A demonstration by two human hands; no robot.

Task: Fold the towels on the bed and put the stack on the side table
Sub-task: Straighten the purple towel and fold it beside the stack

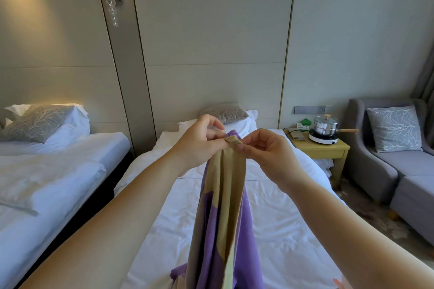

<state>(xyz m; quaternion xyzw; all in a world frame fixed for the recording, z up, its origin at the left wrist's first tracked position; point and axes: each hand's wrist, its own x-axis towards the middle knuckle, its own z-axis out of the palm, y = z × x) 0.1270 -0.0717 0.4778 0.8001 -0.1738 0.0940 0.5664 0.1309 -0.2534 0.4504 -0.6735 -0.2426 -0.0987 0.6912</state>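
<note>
A purple and tan towel (223, 206) hangs lengthwise in front of me over the white bed (281, 230). Its top edge is pinched between both hands, held close together at chest height. My left hand (199, 141) grips the towel's upper corner from the left, and my right hand (267, 150) pinches the same bunched edge from the right. The towel's lower end drops out of view at the bottom. The yellow side table (328, 150) stands to the right of the bed head.
On the side table sit a steel pot on a white hotplate (325, 130) and small items. A grey armchair (399, 159) with a cushion stands further right. A second white bed (47, 183) lies on the left across a dark gap. Pillows (225, 115) rest at the bed head.
</note>
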